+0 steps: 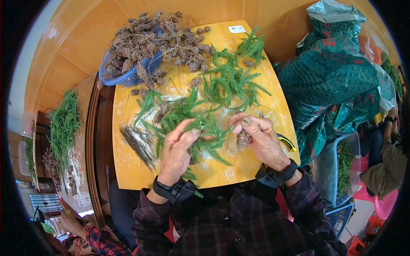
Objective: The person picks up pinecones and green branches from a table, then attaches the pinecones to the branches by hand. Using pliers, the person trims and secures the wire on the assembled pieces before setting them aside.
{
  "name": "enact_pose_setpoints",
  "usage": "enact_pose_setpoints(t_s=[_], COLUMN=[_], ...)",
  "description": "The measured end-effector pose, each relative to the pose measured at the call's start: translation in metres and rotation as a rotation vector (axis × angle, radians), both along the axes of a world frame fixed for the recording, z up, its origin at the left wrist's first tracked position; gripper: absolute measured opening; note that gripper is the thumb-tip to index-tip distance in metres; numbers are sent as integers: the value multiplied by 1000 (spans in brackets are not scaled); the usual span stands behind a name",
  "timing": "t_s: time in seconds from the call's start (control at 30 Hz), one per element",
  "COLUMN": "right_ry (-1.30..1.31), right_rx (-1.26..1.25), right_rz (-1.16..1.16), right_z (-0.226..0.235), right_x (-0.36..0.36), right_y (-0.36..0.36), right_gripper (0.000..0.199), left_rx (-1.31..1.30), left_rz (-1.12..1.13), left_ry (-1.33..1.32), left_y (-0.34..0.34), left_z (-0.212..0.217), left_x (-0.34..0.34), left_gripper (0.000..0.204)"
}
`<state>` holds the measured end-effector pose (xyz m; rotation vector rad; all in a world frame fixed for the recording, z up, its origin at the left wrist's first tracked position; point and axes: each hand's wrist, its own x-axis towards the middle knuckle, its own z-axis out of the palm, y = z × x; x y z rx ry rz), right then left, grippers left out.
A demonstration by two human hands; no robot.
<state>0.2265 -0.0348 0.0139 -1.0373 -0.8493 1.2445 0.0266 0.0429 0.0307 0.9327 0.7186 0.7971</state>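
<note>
My left hand (pixel 176 147) is closed around a green artificial pine sprig (pixel 205 128), its needles spreading out past the thumb. To its right, the fingertips of my right hand (pixel 265 143) are pinched together beside the sprig's tip. A brown pine cone (pixel 243 139) shows just under those fingers; whether it hangs from them or lies on the board I cannot tell. Any thin wire in the pinch is too fine to make out. More green sprigs (pixel 232 85) lie beyond my hands on the yellow board (pixel 128 170).
A blue basket (pixel 128 80) heaped with pine cones (pixel 136 47) stands at the far left. Dark wire stems (pixel 137 145) lie left of my hand, yellow-handled pliers (pixel 287 143) to the right. Green plastic bags (pixel 329 85) and a clear bin (pixel 339 170) flank the board. Other people work at both sides.
</note>
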Motion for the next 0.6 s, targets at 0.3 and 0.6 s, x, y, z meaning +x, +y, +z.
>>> enact_pose_setpoints(t_s=[0.3, 0.6], right_ry=[-88, -7], right_rx=[88, -81], right_rz=[192, 415], right_z=[14, 12], right_x=[2, 9], right_y=[-4, -7], right_gripper=[37, 40], left_rx=[519, 837], left_rz=[-91, -81], left_ry=[439, 454], left_y=[-2, -1], left_z=[10, -3], left_x=[2, 4], left_gripper=[25, 30])
